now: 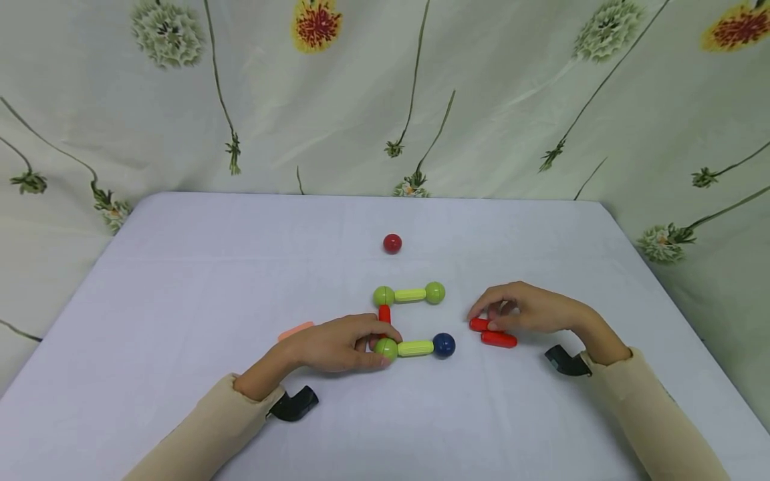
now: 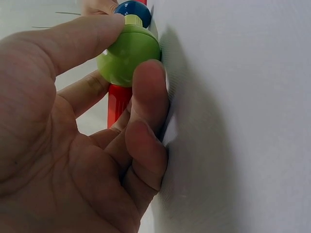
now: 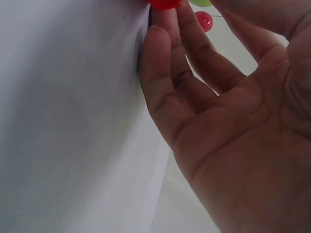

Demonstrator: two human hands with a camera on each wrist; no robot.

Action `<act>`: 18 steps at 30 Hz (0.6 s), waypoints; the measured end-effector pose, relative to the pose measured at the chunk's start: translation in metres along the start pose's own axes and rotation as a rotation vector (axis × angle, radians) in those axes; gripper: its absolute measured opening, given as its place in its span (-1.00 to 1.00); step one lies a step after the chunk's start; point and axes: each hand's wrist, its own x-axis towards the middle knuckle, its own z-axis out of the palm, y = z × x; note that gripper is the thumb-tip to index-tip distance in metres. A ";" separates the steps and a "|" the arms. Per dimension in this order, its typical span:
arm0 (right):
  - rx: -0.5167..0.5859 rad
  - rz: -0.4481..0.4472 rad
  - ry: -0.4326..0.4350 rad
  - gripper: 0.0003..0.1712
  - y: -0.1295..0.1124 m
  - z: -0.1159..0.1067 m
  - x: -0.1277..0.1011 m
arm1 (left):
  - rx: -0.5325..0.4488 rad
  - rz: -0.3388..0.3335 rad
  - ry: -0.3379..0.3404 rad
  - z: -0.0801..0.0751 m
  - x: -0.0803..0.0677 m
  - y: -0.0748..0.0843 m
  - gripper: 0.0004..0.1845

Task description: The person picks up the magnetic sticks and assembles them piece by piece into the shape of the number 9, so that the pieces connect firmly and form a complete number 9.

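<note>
**Inspector:** Start nearest. What does the left hand (image 1: 337,344) have?

**Assistant:** It pinches a green ball (image 1: 386,349) between thumb and forefinger; the left wrist view shows the same ball (image 2: 129,56) pressed between a thumb and a curled finger. That ball ends the near bar: a yellow-green rod (image 1: 415,348) runs rightward from it to a blue ball (image 1: 444,345), long axis left to right across the table (image 1: 180,280).

**Inspector:** And the right hand (image 1: 529,310)?

**Assistant:** Its fingertips rest on the nearer end of a red rod (image 1: 479,325), fingers curled over it; a second red rod (image 1: 498,339) lies just beside, touching or nearly so. Both lie roughly left to right, to the right of the blue ball and apart from it. Whether the hand truly pinches the rod, I cannot tell; the right wrist view shows only a red end (image 3: 164,4) at the fingertips.

**Inspector:** Farther back?

**Assistant:** A short upright red rod (image 1: 384,313) joins the pinched ball to a far bar (image 1: 410,294): two green balls with a yellow-green rod between. Beyond, a lone red ball (image 1: 392,243). A pale pink piece (image 1: 296,330) shows behind the left wrist.

**Inspector:** Count.

**Assistant:** Three green balls, one blue, one red; two yellow-green rods, three red rods, one pink piece. The right hand is nearer the loose red rods
</note>
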 end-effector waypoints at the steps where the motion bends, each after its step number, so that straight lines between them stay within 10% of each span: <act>1: 0.006 0.002 -0.006 -0.65 0.001 0.000 0.000 | -0.002 0.000 -0.001 0.000 0.000 0.000 -0.67; 18: -0.042 -0.014 0.004 -0.66 0.005 0.003 0.002 | 0.006 -0.002 -0.001 0.000 -0.001 0.001 -0.67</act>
